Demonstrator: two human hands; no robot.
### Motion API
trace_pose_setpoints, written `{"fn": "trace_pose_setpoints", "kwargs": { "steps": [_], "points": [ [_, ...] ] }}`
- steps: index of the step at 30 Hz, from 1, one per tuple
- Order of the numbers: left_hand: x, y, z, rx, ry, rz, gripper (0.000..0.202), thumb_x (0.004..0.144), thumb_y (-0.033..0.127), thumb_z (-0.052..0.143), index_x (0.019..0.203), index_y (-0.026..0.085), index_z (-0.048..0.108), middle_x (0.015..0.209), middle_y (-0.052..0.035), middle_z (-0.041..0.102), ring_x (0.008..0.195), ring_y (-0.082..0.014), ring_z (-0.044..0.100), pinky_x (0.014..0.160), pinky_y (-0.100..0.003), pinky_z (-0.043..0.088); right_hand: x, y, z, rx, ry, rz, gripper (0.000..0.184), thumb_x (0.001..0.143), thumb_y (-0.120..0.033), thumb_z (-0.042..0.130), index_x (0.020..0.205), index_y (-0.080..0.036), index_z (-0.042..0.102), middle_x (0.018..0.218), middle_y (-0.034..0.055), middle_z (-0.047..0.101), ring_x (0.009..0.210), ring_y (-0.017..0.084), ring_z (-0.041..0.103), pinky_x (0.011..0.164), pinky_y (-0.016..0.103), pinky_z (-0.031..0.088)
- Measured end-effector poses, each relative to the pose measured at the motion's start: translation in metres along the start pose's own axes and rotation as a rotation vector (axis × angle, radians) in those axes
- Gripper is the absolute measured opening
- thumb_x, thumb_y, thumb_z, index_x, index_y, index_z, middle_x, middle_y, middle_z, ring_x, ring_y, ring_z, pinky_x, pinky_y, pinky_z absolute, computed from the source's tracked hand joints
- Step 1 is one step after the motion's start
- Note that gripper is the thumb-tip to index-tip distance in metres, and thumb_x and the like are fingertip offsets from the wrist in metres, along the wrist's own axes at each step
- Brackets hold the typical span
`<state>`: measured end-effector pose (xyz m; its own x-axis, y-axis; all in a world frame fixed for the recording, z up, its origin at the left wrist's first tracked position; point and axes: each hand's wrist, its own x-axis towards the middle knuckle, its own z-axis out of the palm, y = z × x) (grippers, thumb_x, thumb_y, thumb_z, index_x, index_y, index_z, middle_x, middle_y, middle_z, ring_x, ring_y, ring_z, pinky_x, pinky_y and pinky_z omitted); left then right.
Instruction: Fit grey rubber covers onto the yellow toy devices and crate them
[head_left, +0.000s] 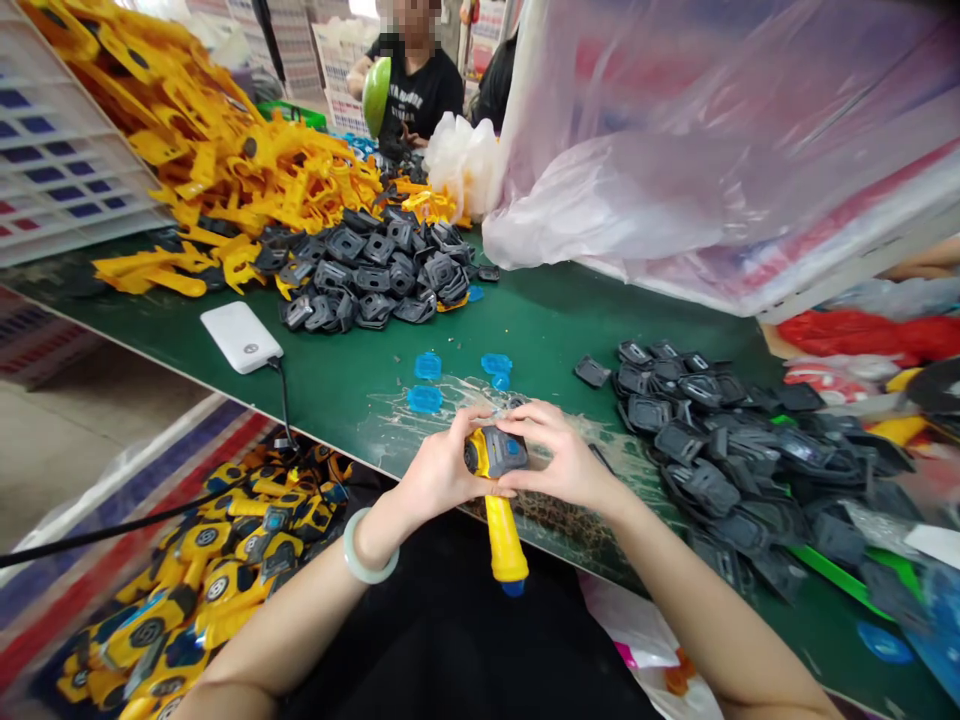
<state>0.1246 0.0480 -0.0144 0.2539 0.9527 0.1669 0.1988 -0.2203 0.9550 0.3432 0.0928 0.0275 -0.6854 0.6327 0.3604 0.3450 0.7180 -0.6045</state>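
My left hand (439,470) and my right hand (559,460) together grip a yellow plastic toy handle (504,540) from both sides. Its grey moulded head piece (499,452) sits between my fingers, partly covered by them. Just beyond my left fingers lie small blue plastic pieces (424,399) on the green work table (540,320). A heap of dark grey plastic parts (720,460) lies to the right of my right hand. A pale bangle (367,548) circles my left wrist.
Another grey heap (367,270) and a yellow plastic pile (225,160) lie farther along the table. A white power bank (241,336) trails a cable. Assembled yellow toys (202,570) lie below the table's left edge. A translucent plastic sheet (675,150) hangs right; a person (420,90) stands beyond.
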Motion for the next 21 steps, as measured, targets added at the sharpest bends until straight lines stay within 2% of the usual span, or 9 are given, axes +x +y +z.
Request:
{"fn": "trace_pose_setpoints", "kwargs": {
  "steps": [4, 7, 9, 11, 13, 15, 17, 19, 21],
  "points": [
    [-0.003, -0.003, -0.002, -0.054, -0.004, 0.174, 0.072, 0.073, 0.047, 0.091, 0.131, 0.023, 0.056, 0.125, -0.012, 0.066, 0.114, -0.0302, 0.065, 0.098, -0.038, 0.05, -0.013, 0.001, 0.016, 0.342, 0.091, 0.144, 0.073, 0.085, -0.071, 0.081, 0.137, -0.024, 0.063, 0.132, 0.0122, 0.053, 0.127, 0.032, 0.05, 0.111, 0.046, 0.042],
    [-0.002, -0.005, -0.006, -0.127, -0.031, 0.375, 0.058, 0.078, 0.037, 0.088, 0.128, 0.025, 0.061, 0.133, -0.0132, 0.062, 0.124, -0.03, 0.06, 0.108, -0.043, 0.047, -0.017, -0.001, 0.024, 0.82, 0.009, 0.341, 0.091, 0.078, -0.077, 0.083, 0.144, -0.022, 0.053, 0.139, 0.0143, 0.05, 0.129, 0.033, 0.052, 0.107, 0.045, 0.049],
    [-0.001, -0.003, -0.007, -0.189, -0.066, 0.444, 0.061, 0.078, 0.036, 0.089, 0.131, 0.028, 0.06, 0.14, -0.0124, 0.056, 0.134, -0.0313, 0.052, 0.114, -0.047, 0.041, -0.017, -0.004, 0.028, 1.001, -0.024, 0.441, 0.092, 0.073, -0.072, 0.089, 0.14, -0.021, 0.053, 0.137, 0.0148, 0.052, 0.123, 0.033, 0.057, 0.104, 0.046, 0.052],
    [-0.002, 0.001, -0.002, -0.312, -0.091, 0.359, 0.075, 0.081, 0.053, 0.083, 0.143, 0.029, 0.051, 0.152, -0.013, 0.044, 0.145, -0.0339, 0.037, 0.12, -0.052, 0.032, -0.017, -0.008, 0.033, 1.029, 0.064, 0.454, 0.093, 0.067, -0.06, 0.097, 0.138, -0.021, 0.051, 0.138, 0.0149, 0.052, 0.123, 0.033, 0.057, 0.104, 0.045, 0.052],
    [-0.004, 0.006, 0.007, -0.451, -0.035, 0.181, 0.075, 0.087, 0.066, 0.07, 0.147, 0.028, 0.047, 0.16, -0.0127, 0.032, 0.149, -0.0347, 0.028, 0.122, -0.051, 0.028, -0.016, -0.013, 0.038, 0.983, 0.168, 0.394, 0.093, 0.067, -0.049, 0.099, 0.139, -0.022, 0.048, 0.14, 0.0145, 0.049, 0.126, 0.032, 0.055, 0.106, 0.043, 0.051],
    [-0.008, 0.009, 0.02, -0.533, 0.086, 0.061, 0.053, 0.094, 0.061, 0.064, 0.133, 0.026, 0.057, 0.155, -0.011, 0.039, 0.146, -0.0325, 0.034, 0.118, -0.045, 0.034, -0.014, -0.017, 0.044, 0.927, 0.206, 0.339, 0.088, 0.07, -0.047, 0.097, 0.138, -0.022, 0.046, 0.142, 0.0145, 0.048, 0.126, 0.03, 0.054, 0.107, 0.04, 0.049],
    [-0.011, 0.009, 0.033, -0.553, 0.212, 0.031, 0.036, 0.094, 0.054, 0.067, 0.111, 0.022, 0.065, 0.142, -0.0098, 0.052, 0.14, -0.0307, 0.043, 0.113, -0.039, 0.039, -0.013, -0.022, 0.048, 0.883, 0.217, 0.344, 0.086, 0.074, -0.054, 0.093, 0.136, -0.021, 0.044, 0.143, 0.0153, 0.047, 0.127, 0.029, 0.054, 0.108, 0.039, 0.049],
    [-0.011, 0.006, 0.043, -0.596, 0.251, -0.008, 0.037, 0.091, 0.055, 0.071, 0.105, 0.021, 0.066, 0.134, -0.0091, 0.058, 0.132, -0.03, 0.05, 0.109, -0.038, 0.041, -0.015, -0.027, 0.05, 0.851, 0.205, 0.388, 0.087, 0.076, -0.064, 0.088, 0.135, -0.02, 0.042, 0.143, 0.0166, 0.046, 0.127, 0.03, 0.053, 0.107, 0.04, 0.05],
    [-0.008, 0.002, 0.046, -0.739, 0.222, -0.108, 0.043, 0.088, 0.058, 0.074, 0.107, 0.021, 0.064, 0.132, -0.0081, 0.06, 0.123, -0.0288, 0.056, 0.105, -0.038, 0.045, -0.023, -0.031, 0.046, 0.736, 0.156, 0.435, 0.09, 0.081, -0.07, 0.082, 0.14, -0.02, 0.037, 0.145, 0.0169, 0.043, 0.129, 0.031, 0.052, 0.106, 0.041, 0.051]
  ]
}}
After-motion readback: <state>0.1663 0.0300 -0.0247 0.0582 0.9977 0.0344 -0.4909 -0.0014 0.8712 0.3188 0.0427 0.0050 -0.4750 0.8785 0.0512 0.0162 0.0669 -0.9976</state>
